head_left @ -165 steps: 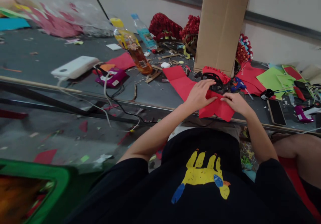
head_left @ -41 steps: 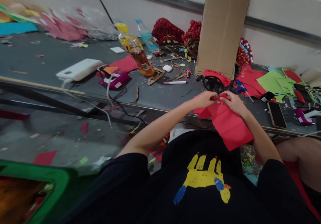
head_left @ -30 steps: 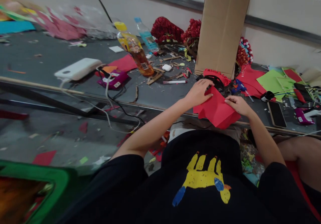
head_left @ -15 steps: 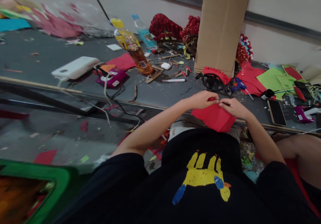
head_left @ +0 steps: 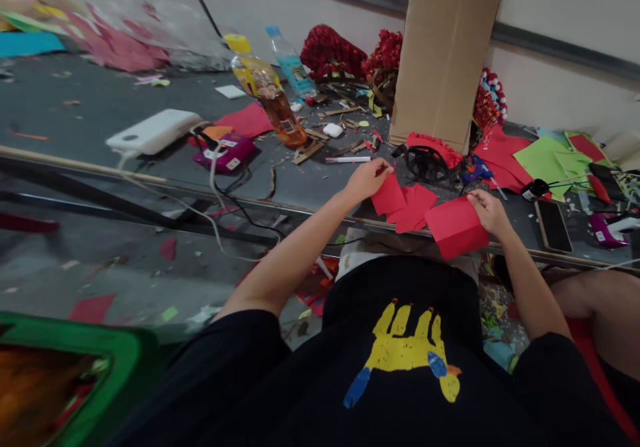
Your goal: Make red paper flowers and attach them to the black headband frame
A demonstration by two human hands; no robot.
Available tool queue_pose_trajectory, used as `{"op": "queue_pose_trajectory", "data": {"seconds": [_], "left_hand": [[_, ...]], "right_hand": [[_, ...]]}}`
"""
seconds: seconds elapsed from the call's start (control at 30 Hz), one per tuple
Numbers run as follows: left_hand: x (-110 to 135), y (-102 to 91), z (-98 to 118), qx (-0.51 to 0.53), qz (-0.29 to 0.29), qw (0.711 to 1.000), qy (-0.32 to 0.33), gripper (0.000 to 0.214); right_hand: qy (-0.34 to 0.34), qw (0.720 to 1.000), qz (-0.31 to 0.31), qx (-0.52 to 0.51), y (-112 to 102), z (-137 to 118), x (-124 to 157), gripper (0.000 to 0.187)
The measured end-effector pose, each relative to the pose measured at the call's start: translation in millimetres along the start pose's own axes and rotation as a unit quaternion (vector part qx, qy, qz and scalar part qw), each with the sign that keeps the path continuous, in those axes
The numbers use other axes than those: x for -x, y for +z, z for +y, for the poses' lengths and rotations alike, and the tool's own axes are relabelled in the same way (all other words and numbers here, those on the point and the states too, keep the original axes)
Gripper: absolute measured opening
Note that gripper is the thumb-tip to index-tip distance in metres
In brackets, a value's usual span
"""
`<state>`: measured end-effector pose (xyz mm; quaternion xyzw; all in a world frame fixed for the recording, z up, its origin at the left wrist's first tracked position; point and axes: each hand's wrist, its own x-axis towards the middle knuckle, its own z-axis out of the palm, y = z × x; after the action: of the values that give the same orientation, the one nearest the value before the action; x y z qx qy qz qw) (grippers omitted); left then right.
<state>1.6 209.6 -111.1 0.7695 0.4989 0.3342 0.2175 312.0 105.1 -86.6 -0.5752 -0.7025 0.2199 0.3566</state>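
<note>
My left hand (head_left: pixel 369 180) pinches a small piece of red paper (head_left: pixel 389 197) at its upper edge, over the front of the table. My right hand (head_left: pixel 490 213) grips the top right corner of a larger red paper sheet (head_left: pixel 457 228), which has a faint crease and hangs past the table edge. Between the two hands, loose red paper pieces (head_left: pixel 414 208) lie at the table's front edge. A white pen (head_left: pixel 350 160) rests just behind my left hand. Behind the papers sits a black object (head_left: pixel 425 165) of unclear kind.
A tall cardboard piece (head_left: pixel 445 53) stands against the wall. Two bottles, one amber (head_left: pixel 277 110) and one blue-labelled (head_left: pixel 295 67), stand left of it among wood scraps. A white power bank (head_left: pixel 155 133) lies left, a phone (head_left: pixel 553 225) right. A green bin (head_left: pixel 115 350) is at lower left.
My hands were together on the red paper; now they are apart, the left moved left and forward, the right slightly right, each with a separate piece. Loose red pieces now show between them.
</note>
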Motion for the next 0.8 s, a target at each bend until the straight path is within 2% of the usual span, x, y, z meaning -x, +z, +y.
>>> {"op": "queue_pose_trajectory", "data": {"seconds": [0.07,0.13,0.17,0.23,0.3,0.33,0.47,0.53,0.6,0.67,0.73,0.8], "left_hand": [[4.0,3.5,10.7,-0.046,0.02,0.999,0.018,0.024],[10.5,8.3,32.6,-0.04,0.039,0.996,0.072,0.025],[13.9,11.0,45.4,-0.009,0.019,0.995,0.096,0.027],[19.2,16.4,68.7,0.089,-0.076,0.986,0.117,0.03],[21.8,20.8,83.0,0.164,-0.155,0.968,0.106,0.031],[22.2,22.2,85.7,0.191,-0.166,0.963,0.094,0.032],[21.3,20.5,76.0,0.246,-0.085,0.965,0.026,0.03],[22.4,16.2,70.3,0.212,-0.051,0.976,0.018,0.025],[25.2,11.3,71.3,0.135,-0.003,0.989,0.059,0.019],[28.1,6.8,78.4,0.059,0.042,0.989,0.133,0.024],[28.9,3.3,87.5,0.015,0.022,0.978,0.205,0.028],[27.0,1.2,94.0,-0.002,-0.063,0.966,0.252,0.019]], "right_hand": [[-0.015,1.0,-0.007,0.014,1.9,-5.7,-3.8,0.035],[-0.039,0.999,-0.025,0.029,6.3,-17.7,-9.3,0.034],[-0.052,0.998,-0.035,0.032,9.0,-25.0,-12.2,0.033],[-0.073,0.996,-0.05,0.023,14.2,-39.6,-17.4,0.033],[-0.084,0.995,-0.058,-0.002,17.4,-50.8,-20.2,0.034],[-0.084,0.995,-0.058,-0.018,17.9,-54.2,-20.5,0.035],[-0.05,0.994,-0.087,-0.05,13.9,-52.4,-16.3,0.038],[-0.041,0.992,-0.112,-0.04,11.4,-48.5,-14.0,0.039],[-0.046,0.99,-0.134,-0.023,10.4,-47.7,-13.3,0.038],[-0.064,0.985,-0.162,0.002,10.8,-51.3,-14.0,0.036],[-0.092,0.977,-0.187,0.031,11.5,-57.9,-15.2,0.033],[-0.12,0.969,-0.207,0.062,11.9,-65.1,-15.8,0.031]]}}
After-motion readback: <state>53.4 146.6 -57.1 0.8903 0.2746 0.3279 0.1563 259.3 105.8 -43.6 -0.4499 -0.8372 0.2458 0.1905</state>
